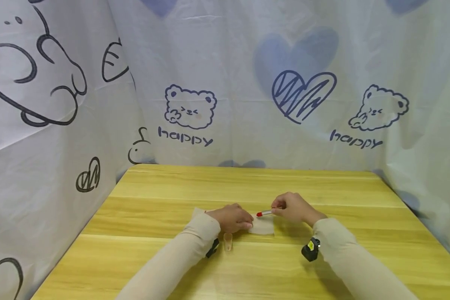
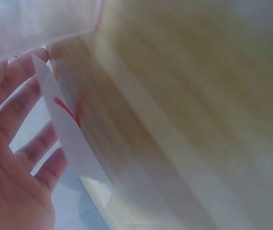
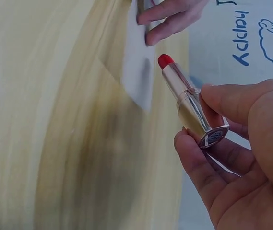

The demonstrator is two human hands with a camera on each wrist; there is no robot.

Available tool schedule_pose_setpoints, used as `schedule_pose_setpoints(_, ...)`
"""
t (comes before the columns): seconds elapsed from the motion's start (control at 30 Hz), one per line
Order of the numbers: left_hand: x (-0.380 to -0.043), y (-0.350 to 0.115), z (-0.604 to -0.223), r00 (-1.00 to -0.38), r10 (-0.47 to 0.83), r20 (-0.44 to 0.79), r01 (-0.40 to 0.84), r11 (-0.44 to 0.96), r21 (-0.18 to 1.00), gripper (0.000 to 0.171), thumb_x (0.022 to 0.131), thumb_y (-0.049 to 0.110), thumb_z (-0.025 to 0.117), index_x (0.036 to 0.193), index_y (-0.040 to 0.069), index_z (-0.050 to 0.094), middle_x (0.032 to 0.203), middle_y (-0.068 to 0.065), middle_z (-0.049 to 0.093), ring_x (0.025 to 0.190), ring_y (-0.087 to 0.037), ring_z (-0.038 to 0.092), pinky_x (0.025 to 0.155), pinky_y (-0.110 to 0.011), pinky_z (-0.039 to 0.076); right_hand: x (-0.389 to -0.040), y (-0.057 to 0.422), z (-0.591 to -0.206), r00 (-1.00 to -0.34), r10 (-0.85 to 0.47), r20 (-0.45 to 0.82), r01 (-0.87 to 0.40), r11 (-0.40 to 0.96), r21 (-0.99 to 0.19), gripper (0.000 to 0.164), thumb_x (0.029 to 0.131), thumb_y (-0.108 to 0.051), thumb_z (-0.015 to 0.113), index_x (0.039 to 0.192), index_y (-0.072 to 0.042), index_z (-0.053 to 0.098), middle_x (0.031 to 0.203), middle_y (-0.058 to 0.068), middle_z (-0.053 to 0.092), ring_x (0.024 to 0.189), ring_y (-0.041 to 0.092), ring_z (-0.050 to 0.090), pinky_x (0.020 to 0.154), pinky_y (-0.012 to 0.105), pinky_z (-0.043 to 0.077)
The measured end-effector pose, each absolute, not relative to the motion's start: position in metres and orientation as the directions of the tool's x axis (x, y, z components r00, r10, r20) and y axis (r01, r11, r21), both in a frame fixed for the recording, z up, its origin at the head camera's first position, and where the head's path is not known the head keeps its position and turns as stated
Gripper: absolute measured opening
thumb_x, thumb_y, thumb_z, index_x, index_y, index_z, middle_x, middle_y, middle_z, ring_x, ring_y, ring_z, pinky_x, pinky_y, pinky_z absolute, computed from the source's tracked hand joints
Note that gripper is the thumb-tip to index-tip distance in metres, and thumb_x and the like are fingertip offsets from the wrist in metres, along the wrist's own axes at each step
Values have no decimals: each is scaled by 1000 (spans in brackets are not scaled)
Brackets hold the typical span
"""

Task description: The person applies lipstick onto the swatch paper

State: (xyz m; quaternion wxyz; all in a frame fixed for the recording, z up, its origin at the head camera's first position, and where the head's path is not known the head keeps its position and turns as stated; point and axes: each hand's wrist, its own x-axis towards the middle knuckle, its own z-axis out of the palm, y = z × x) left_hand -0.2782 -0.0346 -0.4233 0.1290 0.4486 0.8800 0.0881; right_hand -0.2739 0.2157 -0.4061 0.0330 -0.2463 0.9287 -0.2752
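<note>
Just below centre frame, left hand (image 1: 230,218) rests on white paper (image 1: 263,228), grip relaxed, fingers extended; too little pressure could let the paper skid. Small tan piece (image 1: 228,242) sits just below; a sleeve (image 1: 172,254) could knock it. Further right, right hand (image 1: 294,207) pinches lipstick (image 1: 267,212), red tip (image 3: 165,60) bare near paper; heavy contact could snap it.

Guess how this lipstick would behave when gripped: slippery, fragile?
The lipstick is probably a bit slippery, given its glossy metallic case. The exposed red tip likely smears easily, judging by the red mark on the paper.
</note>
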Motion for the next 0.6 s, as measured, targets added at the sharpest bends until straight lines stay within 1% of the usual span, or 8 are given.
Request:
schedule_pose_setpoints(0.1,-278,-35,-424,-589,791,-165,745,611,269,36,103,33,46,130,15,63,135,4,57,126,-17,47,108,-30,32,-274,216,-409,-881,-467,74,-432,731,-529,6,90,-15,70,89,-9,72,78,-7,65,68,9,55,64,31,48)
schedule_pose_setpoints(0.2,-279,-36,-426,-599,784,-162,738,620,268,35,103,34,47,128,16,64,135,5,57,127,-18,46,108,-31,32,-276,216,-413,-889,-450,87,-425,736,-527,6,90,-14,69,90,-8,72,78,-6,65,68,9,55,64,31,48)
schedule_pose_setpoints(0.37,-281,-37,-429,-603,781,-163,733,623,272,35,104,35,46,128,17,65,136,6,56,127,-18,46,109,-32,31,-277,216,-419,-893,-438,103,-421,733,-534,7,91,-13,69,92,-7,72,79,-5,65,69,9,55,64,31,48)
schedule_pose_setpoints(0.6,-281,-36,-427,-609,775,-170,724,631,278,34,104,35,46,127,18,65,135,6,56,127,-18,45,109,-33,31,-277,216,-422,-897,-430,103,-415,741,-528,6,91,-13,69,91,-8,72,81,-5,66,70,8,56,66,32,50)
